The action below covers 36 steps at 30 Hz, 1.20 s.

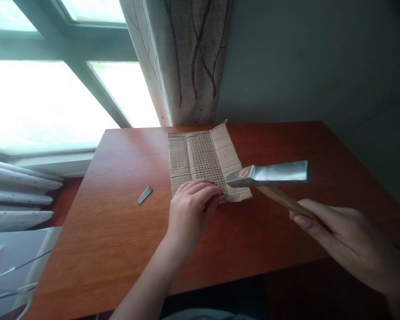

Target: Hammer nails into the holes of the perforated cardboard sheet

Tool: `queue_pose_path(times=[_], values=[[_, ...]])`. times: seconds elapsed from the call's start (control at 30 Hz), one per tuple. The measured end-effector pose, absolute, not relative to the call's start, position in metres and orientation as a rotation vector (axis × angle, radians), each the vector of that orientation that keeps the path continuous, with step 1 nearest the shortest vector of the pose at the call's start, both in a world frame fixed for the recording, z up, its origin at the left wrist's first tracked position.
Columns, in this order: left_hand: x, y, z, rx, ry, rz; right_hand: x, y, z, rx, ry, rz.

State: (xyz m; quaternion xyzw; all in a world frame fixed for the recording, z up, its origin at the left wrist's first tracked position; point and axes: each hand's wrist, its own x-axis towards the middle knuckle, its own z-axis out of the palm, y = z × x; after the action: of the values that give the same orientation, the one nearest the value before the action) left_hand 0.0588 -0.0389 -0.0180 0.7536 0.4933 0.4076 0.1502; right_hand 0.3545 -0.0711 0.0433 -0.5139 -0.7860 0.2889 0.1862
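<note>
A flattened piece of cardboard [200, 155] with a grid of small holes lies on the reddish wooden table [120, 231]. My left hand [191, 211] rests at its near edge, fingers pinched on a nail [224, 194] held against the cardboard. My right hand [350, 242] is wrapped round the wooden handle of a hammer [270, 174], whose metal head hovers just above and right of the nail.
A few loose nails [145, 194] lie on the table to the left of the cardboard. A window [43, 102] and a patterned curtain [186, 62] stand behind the table. Folded fabric [16, 195] and cables sit at the left.
</note>
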Motion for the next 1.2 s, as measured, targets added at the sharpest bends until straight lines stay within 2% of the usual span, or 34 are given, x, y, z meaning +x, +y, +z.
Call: queue_pose_path(times=[0.33,0.8,1.2], values=[[0.059,-0.038,-0.022,2.201,1.451,1.141,0.348,-0.077,0.051,-1.613,-2.375,0.872],[0.058,-0.037,-0.021,2.174,1.439,1.139,0.346,-0.078,0.056,-1.59,-2.352,0.809],[0.057,-0.037,-0.02,2.192,1.433,1.077,0.335,-0.08,0.051,-1.641,-2.335,0.968]])
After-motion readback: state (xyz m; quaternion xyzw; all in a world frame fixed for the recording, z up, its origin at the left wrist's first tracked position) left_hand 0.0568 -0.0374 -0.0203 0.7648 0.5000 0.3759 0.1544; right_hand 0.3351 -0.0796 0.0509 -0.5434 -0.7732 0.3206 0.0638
